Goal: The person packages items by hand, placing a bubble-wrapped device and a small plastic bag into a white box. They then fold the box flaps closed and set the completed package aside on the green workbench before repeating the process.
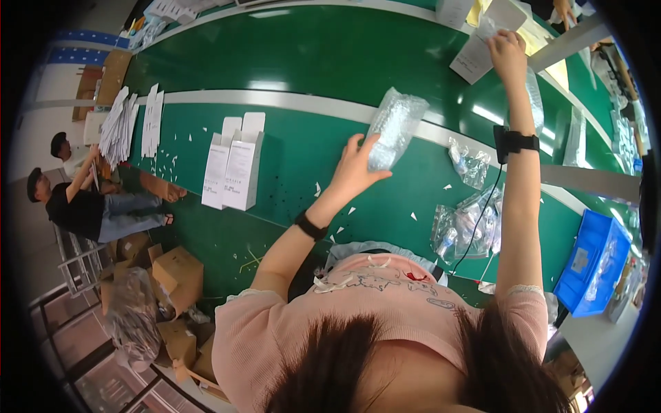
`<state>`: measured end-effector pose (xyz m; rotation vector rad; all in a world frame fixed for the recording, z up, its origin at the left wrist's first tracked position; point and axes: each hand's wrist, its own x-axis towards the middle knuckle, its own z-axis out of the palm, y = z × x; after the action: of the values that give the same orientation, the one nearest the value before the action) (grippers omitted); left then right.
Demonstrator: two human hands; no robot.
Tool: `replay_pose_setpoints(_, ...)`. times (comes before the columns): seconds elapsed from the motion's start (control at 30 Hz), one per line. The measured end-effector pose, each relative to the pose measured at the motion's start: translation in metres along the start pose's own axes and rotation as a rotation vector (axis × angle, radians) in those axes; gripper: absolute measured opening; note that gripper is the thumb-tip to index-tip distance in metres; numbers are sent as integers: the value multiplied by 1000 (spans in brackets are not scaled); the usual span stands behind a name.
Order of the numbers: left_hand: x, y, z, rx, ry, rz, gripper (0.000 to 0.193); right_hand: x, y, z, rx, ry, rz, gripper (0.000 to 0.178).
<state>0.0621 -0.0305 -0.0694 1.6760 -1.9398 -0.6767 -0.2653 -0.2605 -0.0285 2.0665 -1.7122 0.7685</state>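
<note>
My left hand (pixel 358 167) is at the lower end of a clear bubble-wrap pouch (pixel 397 125), its thumb and fingers around that end. The pouch lies across the bench's pale strip. Farther off at the right, my right hand (pixel 507 49) is closed at the top of a tilted white carton (pixel 473 60). Some clear plastic (pixel 487 27) shows at the carton's mouth beside the fingers, which partly hide it. On the left of the bench, two white cartons (pixel 241 172) stand side by side with their top flaps up.
Clear bags of small parts (pixel 475 224) lie near my right arm, with a dark cable (pixel 485 206) over them. Flat white cartons (pixel 124 127) are stacked at far left. A blue bin (pixel 593 261) is at right. Brown boxes (pixel 177 275) and two people are at left.
</note>
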Motion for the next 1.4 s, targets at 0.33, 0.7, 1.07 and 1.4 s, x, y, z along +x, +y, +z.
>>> replay_pose_setpoints(0.33, -61, -191, -190, 895, 364, -796, 94, -31, -66, -31, 137, 334, -128, 21)
replay_pose_setpoints(0.7, -62, -77, -110, 522, -16, -854, 90, -144, -200, -42, 329, -979, 398, 57)
replay_pose_setpoints(1.07, -88, -30, -38, 594, -48, -241, 79, -166, -201, 2, 736, -567, 448, 62)
replay_pose_setpoints(1.4, -67, 11, -53, 300, 10, -138, 87, -173, -157, -134, 1715, -226, 873, 51)
